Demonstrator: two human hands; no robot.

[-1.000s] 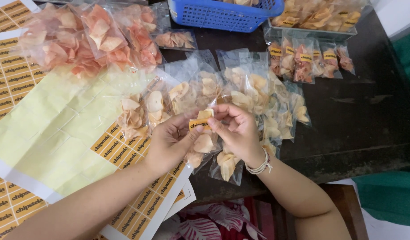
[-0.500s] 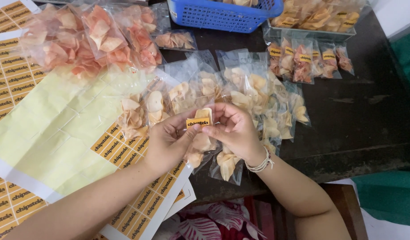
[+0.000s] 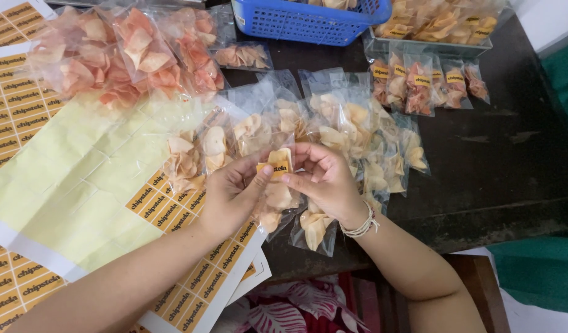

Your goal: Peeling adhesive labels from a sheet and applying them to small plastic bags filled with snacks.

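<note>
Orange sticker (image 3: 274, 168) pinched between left hand (image 3: 231, 196) and right hand (image 3: 324, 180), pressed onto a clear chip packet (image 3: 277, 197) near the dark table's (image 3: 499, 166) front edge; sticker sheets (image 3: 80, 185) lie leftward, blue basket (image 3: 308, 18) at the back edge.

Cut off at the far edge: blue basket (image 3: 308, 18) and clear tray (image 3: 429, 46) of labelled chips, tops lost. Sticker sheets (image 3: 25, 98) running out past the left and near edges. Small clear packet (image 3: 277, 197) largely covered by both hands (image 3: 277, 179), contents half hidden; orange label (image 3: 273, 168) pinched there, partly behind fingertips (image 3: 265, 176). Both forearms clipped at the bottom edge. Near-right corner of the worktop (image 3: 499, 179) lost in shadow. Flowered cloth (image 3: 296, 305) below, only partly seen.
</note>
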